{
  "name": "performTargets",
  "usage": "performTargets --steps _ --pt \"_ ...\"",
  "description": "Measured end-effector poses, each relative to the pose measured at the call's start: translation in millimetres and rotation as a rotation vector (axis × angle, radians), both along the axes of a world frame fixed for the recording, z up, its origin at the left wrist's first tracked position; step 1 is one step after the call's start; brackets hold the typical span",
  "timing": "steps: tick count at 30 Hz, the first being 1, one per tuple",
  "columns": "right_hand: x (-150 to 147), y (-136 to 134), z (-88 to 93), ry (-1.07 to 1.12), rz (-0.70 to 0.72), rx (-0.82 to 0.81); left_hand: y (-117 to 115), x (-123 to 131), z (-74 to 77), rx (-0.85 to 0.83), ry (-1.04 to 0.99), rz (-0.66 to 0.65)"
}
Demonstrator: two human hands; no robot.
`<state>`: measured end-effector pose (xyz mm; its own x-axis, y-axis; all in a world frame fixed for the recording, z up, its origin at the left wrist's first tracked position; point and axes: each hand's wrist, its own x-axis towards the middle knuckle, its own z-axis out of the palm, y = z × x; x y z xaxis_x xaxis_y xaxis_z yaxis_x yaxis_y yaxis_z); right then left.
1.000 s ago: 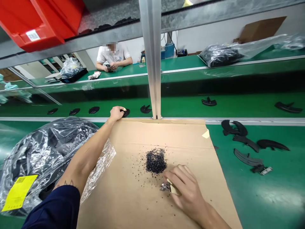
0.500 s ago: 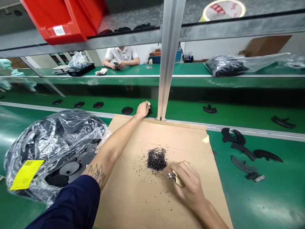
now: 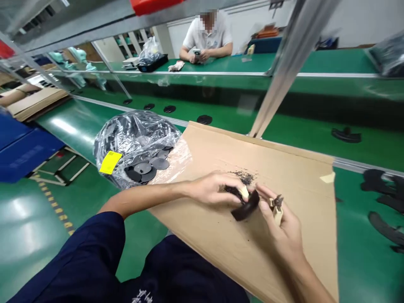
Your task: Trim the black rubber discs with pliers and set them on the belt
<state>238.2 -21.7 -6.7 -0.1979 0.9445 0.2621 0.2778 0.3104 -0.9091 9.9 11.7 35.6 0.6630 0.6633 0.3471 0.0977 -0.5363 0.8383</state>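
My left hand [image 3: 217, 189] is closed on a dark curved plastic part [image 3: 246, 207], held above the cardboard sheet [image 3: 214, 145]. A cream-coloured covering shows on one of its fingertips. Close by on the right, my right hand [image 3: 280, 223] is closed around a small metal nipper-like tool [image 3: 277, 201], its jaws pointing up; the handles are hidden in the palm. Fingers of this hand come up against or very near the part's right end; contact is hard to judge. Behind both hands lies a pile of small black bits [image 3: 244, 176], partly covered by them.
A clear plastic bag [image 3: 142, 126] of black discs lies to the left. Black discs [image 3: 204, 120] and a curved part [image 3: 346, 134] sit on the green belt beyond. More black parts [image 3: 383, 227] lie at right. A metal post [image 3: 280, 71] rises behind the cardboard; a person [image 3: 206, 40] sits opposite.
My left hand has come back from the belt with the curved part, over the cardboard. My right hand has risen beside it with the tool. The view has swung left.
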Motion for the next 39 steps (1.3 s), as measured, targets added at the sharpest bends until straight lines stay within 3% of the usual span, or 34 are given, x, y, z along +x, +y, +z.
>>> performTargets --steps 3,5,9,13,15,18,20,23,26,28,31,33,39 --pt "-2 3 2.8 -0.029 0.163 -0.110 -26 -7 -9.1 0.048 0.035 0.008" --pt "-3 3 3.4 -0.037 0.164 -0.126 -30 -30 -10.7 0.119 0.163 0.072" --pt "-4 3 0.7 -0.011 -0.018 -0.122 -24 -108 -2.2 0.266 0.770 0.381" --pt "-4 5 -1.5 0.038 -0.126 -0.126 -21 -173 0.7 0.218 1.325 0.697" --pt "-4 5 -1.0 0.056 -0.141 -0.131 -21 -188 -2.7 0.195 1.415 0.741" --pt "-6 4 0.3 0.084 -0.144 -0.143 -19 -193 -6.8 0.219 1.377 0.751" --pt "-8 3 0.7 0.096 -0.140 -0.151 -16 -188 -7.1 0.219 1.255 0.768" --pt "-9 0 0.6 0.118 -0.124 -0.160 -16 -164 -6.2 0.089 0.863 0.719" --pt "-10 -2 1.3 0.138 -0.116 -0.180 -20 -117 -7.0 -0.112 0.366 0.554" --pt "-11 -4 2.5 0.138 -0.110 -0.202 -23 -80 -8.9 -0.210 0.145 0.429" --pt "-11 -7 4.1 0.138 -0.110 -0.224 -24 -32 -14.6 -0.325 0.035 0.249" --pt "-10 -8 4.6 0.147 -0.115 -0.230 -23 -10 -21.3 -0.319 0.049 0.207" --pt "-5 -8 2.2 0.145 -0.146 -0.211 -20 12 -44.8 0.042 0.073 0.363"
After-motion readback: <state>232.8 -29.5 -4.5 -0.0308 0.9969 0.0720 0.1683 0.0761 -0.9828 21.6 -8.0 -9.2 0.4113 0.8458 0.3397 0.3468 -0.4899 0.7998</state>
